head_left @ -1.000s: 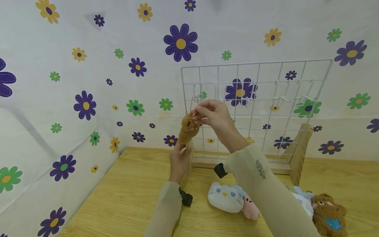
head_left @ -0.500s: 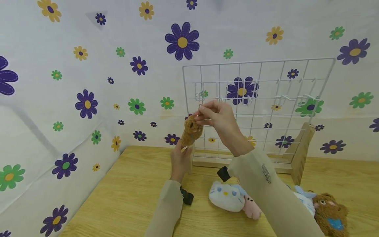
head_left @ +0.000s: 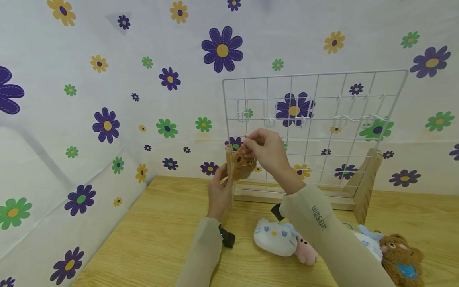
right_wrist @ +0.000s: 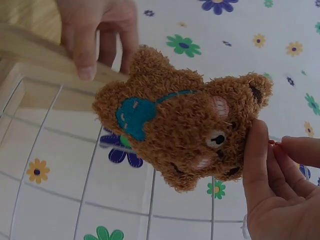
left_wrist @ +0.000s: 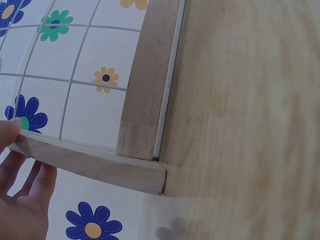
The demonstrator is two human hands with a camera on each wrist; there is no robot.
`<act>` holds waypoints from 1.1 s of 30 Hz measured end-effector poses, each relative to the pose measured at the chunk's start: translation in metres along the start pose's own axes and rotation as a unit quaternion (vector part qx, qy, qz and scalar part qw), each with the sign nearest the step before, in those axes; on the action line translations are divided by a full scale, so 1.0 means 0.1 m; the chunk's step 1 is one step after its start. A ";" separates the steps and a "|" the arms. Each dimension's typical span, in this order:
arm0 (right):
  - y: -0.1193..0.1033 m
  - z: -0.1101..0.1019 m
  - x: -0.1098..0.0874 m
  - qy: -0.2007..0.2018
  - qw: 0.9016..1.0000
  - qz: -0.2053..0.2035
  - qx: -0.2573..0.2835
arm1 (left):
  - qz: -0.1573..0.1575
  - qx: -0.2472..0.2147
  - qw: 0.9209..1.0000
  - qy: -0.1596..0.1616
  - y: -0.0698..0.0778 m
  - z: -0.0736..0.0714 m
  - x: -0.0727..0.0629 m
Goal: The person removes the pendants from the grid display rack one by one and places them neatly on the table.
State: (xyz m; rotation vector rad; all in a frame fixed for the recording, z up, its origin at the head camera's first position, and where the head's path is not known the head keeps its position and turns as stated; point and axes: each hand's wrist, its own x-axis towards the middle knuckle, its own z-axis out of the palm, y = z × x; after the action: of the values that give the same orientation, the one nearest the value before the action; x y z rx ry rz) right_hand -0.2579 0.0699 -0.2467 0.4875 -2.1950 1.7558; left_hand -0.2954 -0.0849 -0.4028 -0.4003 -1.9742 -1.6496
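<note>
My right hand [head_left: 267, 151] pinches the chain at the top of a brown plush bear keychain [head_left: 244, 164], thumb against fingertips. In the right wrist view the bear [right_wrist: 185, 120] shows pink cheeks and a blue bib-like patch. It hangs in front of the lower left part of a white wire grid rack [head_left: 279, 148]. My left hand [head_left: 219, 195] holds the rack's left wooden post [head_left: 230, 167], thumb on one side and fingers on the other, as the left wrist view shows of the wooden post [left_wrist: 90, 160]. Several white hooks [head_left: 244, 115] sit on the grid above the bear.
A white plush cat head [head_left: 274, 238] and a pink plush [head_left: 306, 251] lie on the wooden table [head_left: 150, 239] before the rack. Further right, partly behind my right sleeve, lie another white plush [head_left: 369, 243] and a brown bear [head_left: 401, 259]. A flower-patterned sheet [head_left: 129, 59] stands behind.
The bear has moved right and slightly down with my right hand, from over the left post to beside it. The post is now visible in my left hand's grip.
</note>
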 end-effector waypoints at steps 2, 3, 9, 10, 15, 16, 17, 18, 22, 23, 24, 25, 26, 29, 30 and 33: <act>0.02 -0.01 -0.01 0.006 0.999 -0.016 -0.044 | -0.003 -0.005 1.000 0.001 -0.01 0.01 0.00; 0.03 -0.02 -0.01 0.007 0.998 -0.023 -0.064 | -0.006 -0.008 1.000 0.001 -0.01 0.01 0.01; 0.09 -0.08 -0.04 -0.002 0.990 -0.041 -0.137 | -0.012 -0.012 1.000 -0.001 -0.02 0.03 0.01; 0.09 -0.09 -0.04 -0.005 0.989 -0.042 -0.142 | -0.014 -0.013 1.000 -0.002 -0.02 0.03 0.01; 0.14 -0.11 -0.06 -0.017 0.987 -0.046 -0.155 | -0.016 -0.017 1.000 0.000 -0.03 0.02 0.00; 0.15 -0.12 -0.07 -0.018 0.986 -0.048 -0.158 | -0.017 -0.017 1.000 0.001 -0.03 0.02 0.00; 0.17 -0.12 -0.07 -0.018 0.985 -0.054 -0.163 | -0.017 -0.017 1.000 0.001 -0.03 0.01 0.00; 0.18 -0.12 -0.07 -0.019 0.984 -0.058 -0.168 | -0.017 -0.016 1.000 0.001 -0.03 0.01 0.01; 0.23 -0.13 -0.08 -0.018 0.975 -0.074 -0.207 | -0.014 -0.013 1.000 0.001 -0.03 0.01 0.01; 0.24 -0.14 -0.08 -0.017 0.973 -0.079 -0.216 | -0.013 -0.012 1.000 0.001 -0.03 0.01 0.01; 0.25 -0.14 -0.09 -0.016 0.971 -0.081 -0.225 | -0.013 -0.011 1.000 0.000 -0.03 0.01 0.01; 0.26 -0.14 -0.10 -0.015 0.969 -0.082 -0.233 | -0.013 -0.011 1.000 0.000 -0.03 0.01 0.01; 0.27 -0.14 -0.10 -0.015 0.967 -0.084 -0.238 | -0.012 -0.010 1.000 0.000 -0.03 0.01 0.01; 0.29 -0.15 -0.11 -0.015 0.967 -0.083 -0.240 | -0.015 -0.011 1.000 -0.001 -0.03 0.01 0.01; 0.30 -0.15 -0.11 -0.016 0.968 -0.081 -0.237 | -0.016 -0.011 1.000 -0.001 -0.03 0.01 0.01; 0.31 -0.16 -0.11 -0.019 0.971 -0.081 -0.224 | -0.016 -0.010 1.000 -0.002 -0.02 0.01 0.01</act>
State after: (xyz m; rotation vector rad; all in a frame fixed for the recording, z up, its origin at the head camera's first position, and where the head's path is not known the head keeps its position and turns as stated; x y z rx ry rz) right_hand -0.2613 0.0924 -0.2756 0.5709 -2.4019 1.1269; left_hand -0.2975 -0.0843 -0.4043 -0.3813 -1.9779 -1.6891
